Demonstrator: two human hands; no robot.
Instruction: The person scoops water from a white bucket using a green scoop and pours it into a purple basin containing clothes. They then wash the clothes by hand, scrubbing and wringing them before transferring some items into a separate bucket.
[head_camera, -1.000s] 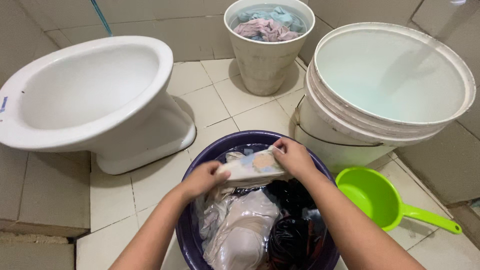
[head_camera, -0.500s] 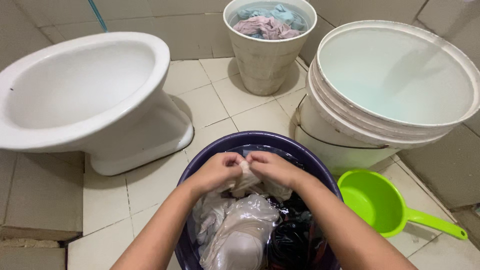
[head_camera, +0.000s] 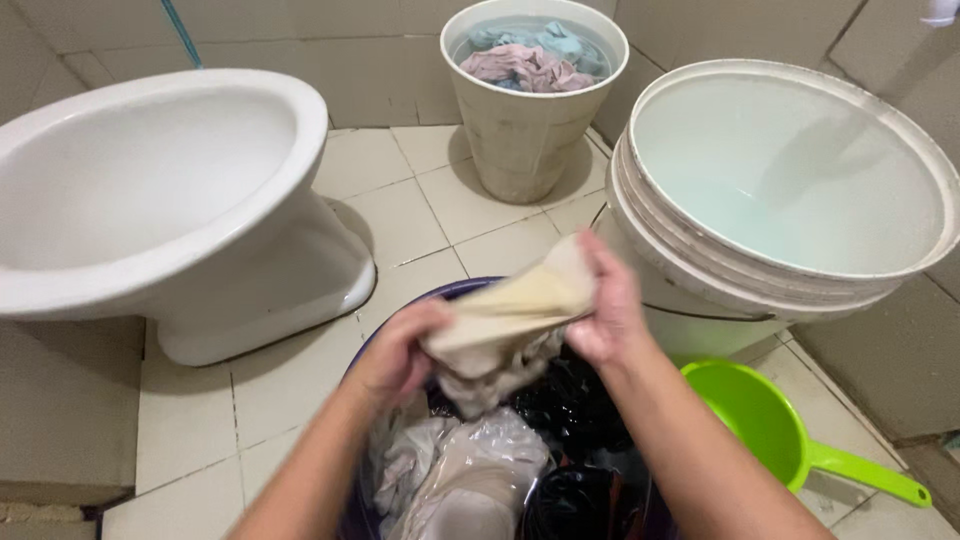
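Observation:
Both of my hands grip a wet cream-coloured cloth (head_camera: 515, 315), lifted above a dark purple basin (head_camera: 462, 290) on the tiled floor. My left hand (head_camera: 400, 350) holds its lower left end. My right hand (head_camera: 610, 310) holds the upper right end, stretching the cloth between them; part of it hangs down bunched. The basin holds more soaked laundry: pale garments (head_camera: 460, 480) on the left and dark ones (head_camera: 570, 410) on the right.
A white toilet bowl (head_camera: 150, 190) stands to the left. A small white bucket (head_camera: 530, 130) with pink and blue clothes in water is at the back. A large white bucket (head_camera: 790, 170) of water is on the right, with a green dipper (head_camera: 770, 420) beside it.
My hands were rubbing the cloth together low in the basin; now they have lifted it higher and pulled apart, right hand raised, stretching the cloth.

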